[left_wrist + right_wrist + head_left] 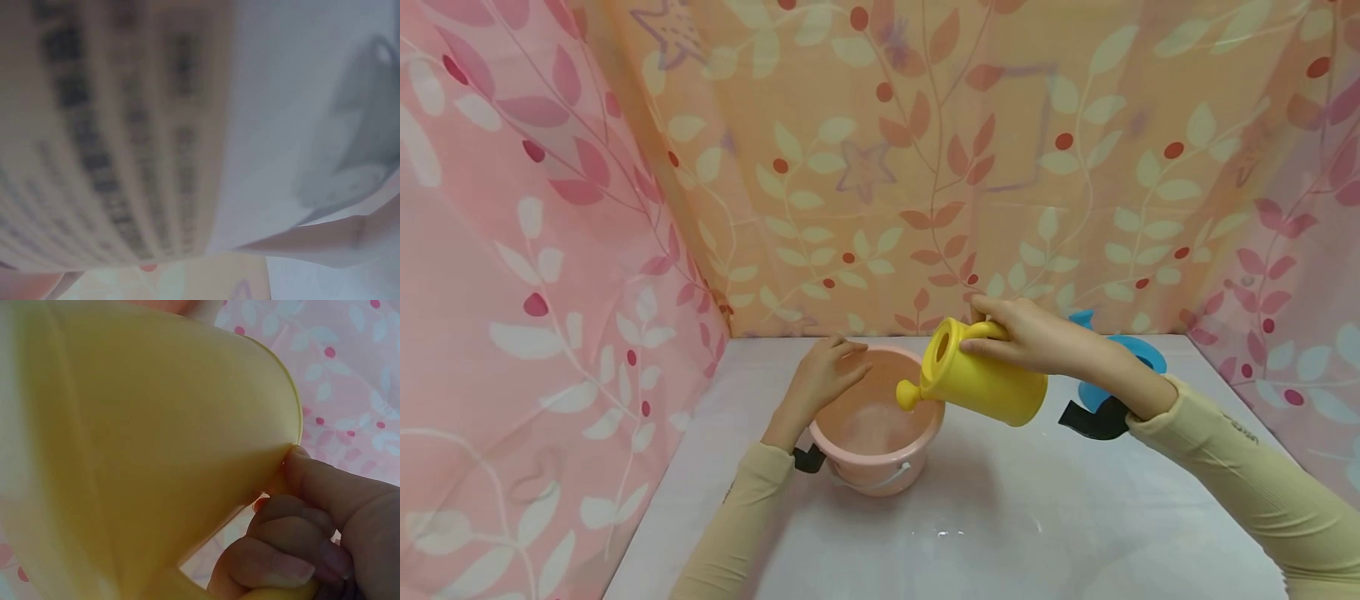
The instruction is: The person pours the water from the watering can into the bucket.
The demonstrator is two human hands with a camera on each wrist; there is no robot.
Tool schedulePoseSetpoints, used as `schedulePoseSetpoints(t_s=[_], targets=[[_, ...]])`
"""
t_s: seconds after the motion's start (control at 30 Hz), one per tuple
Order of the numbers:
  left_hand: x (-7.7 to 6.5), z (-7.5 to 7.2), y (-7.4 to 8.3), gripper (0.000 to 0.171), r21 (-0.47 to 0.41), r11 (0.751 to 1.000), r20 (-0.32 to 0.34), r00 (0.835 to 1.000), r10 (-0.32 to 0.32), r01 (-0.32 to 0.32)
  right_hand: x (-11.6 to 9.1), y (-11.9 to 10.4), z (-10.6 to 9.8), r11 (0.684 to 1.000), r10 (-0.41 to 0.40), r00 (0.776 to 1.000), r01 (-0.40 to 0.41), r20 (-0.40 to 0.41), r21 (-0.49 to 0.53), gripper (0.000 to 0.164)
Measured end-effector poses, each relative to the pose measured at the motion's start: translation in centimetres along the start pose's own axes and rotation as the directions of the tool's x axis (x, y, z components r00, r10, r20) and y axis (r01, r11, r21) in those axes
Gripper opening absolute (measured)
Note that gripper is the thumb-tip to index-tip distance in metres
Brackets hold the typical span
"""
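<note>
A yellow watering can (988,385) is tilted to the left, its round spout head over the pink bucket (876,461). My right hand (1026,335) grips the can's handle from above; the right wrist view shows curled fingers (275,544) and the thumb against the yellow body. My left hand (823,379) is at the bucket's left rim, fingers loosely extended over the opening. The bucket stands upright, its white handle hanging at the front. Close before the left wrist view is a blurred surface with printed lettering (125,137), too blurred to identify.
Behind my right forearm sits a blue plastic object (1138,354), partly hidden. Wet spots (951,533) glisten on the white tabletop (1037,517). Leaf-patterned cloth (940,167) hangs at the back and both sides. Black straps (1093,421) show at the wrists.
</note>
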State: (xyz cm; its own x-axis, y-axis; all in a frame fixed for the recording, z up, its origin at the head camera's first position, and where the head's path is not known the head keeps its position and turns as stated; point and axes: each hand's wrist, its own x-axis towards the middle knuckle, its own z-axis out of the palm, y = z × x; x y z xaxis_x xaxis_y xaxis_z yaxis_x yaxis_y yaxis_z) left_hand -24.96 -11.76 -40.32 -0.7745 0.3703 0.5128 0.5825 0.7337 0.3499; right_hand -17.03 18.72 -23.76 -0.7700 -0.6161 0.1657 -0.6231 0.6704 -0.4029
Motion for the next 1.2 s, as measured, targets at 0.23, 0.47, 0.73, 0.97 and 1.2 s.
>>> schedulePoseSetpoints(t_s=[0.23,0.47,0.73,0.97,1.2], targets=[[0.04,-0.02,0.08,0.034,0.001,1.000,-0.006,1.000,0.003,-0.003,0.05,0.00,0.01,1.000,-0.016,1.000,0.016,0.000,0.001,0.029],[-0.03,-0.13,0.16,0.035,-0.007,1.000,-0.001,1.000,-0.003,0.003,0.17,-0.15,0.01,1.000,-0.026,1.000,0.026,0.004,-0.012,0.029],[-0.06,-0.25,0.23,0.034,-0.010,1.000,0.005,1.000,-0.005,0.005,0.32,-0.52,-0.06,1.000,-0.008,1.000,0.008,0.026,-0.008,0.027],[-0.07,-0.21,0.14,0.035,-0.011,1.000,-0.009,1.000,0.011,-0.011,0.39,-0.64,-0.06,1.000,-0.023,1.000,0.024,0.021,-0.010,0.026],[-0.11,-0.21,0.15,0.035,-0.012,1.000,-0.001,1.000,-0.001,0.001,0.40,-0.83,-0.12,1.000,-0.028,0.999,0.028,0.022,-0.010,0.026]])
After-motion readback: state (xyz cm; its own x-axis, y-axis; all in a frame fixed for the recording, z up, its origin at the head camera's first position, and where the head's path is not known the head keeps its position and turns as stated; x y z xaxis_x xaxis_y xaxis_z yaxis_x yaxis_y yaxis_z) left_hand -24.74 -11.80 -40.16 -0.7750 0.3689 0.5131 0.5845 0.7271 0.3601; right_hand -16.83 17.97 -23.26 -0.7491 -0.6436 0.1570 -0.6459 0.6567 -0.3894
